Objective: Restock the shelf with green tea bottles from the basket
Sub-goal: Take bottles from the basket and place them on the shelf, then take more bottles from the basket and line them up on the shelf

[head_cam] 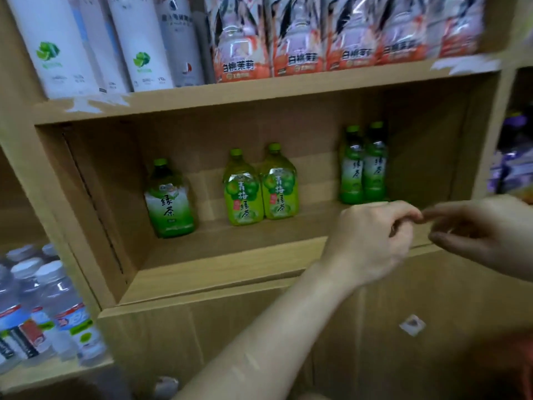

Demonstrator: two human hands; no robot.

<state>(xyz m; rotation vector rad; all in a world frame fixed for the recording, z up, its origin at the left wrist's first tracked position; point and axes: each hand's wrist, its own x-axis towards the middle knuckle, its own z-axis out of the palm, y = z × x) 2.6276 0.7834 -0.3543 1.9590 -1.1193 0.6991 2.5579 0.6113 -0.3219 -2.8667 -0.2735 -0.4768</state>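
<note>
I'm looking at a tan wooden shelf unit (202,90) that fills nearly the whole view, and the middle bay (230,255) is the one I take to be the target, since it is mostly bare board with plenty of floor open in front and between the groups. The upper shelf is packed tight: white cans (57,47) on the left and orange peach packs (297,39) on the right, so nothing goes there. To the lower left a neighbouring bay holds water bottles (52,307), crowded together. In the middle bay the green tea stands upright toward the back wall in three groups kept by kind: a lone bottle (170,199) at left, a plum pair (261,186) touching side by side in the centre, and a slim pair (363,164) touching at right, labels facing out so a shopper can read them. My left hand (372,241) and right hand (478,232) hover just in front of the slim pair, fingertips meeting, both loosely curled and holding nothing. I judge a placement is done and the next bottle must be fetched. The basket is not clearly in view; a blurred reddish shape at the bottom right corner may be it, but I cannot tell.
</note>
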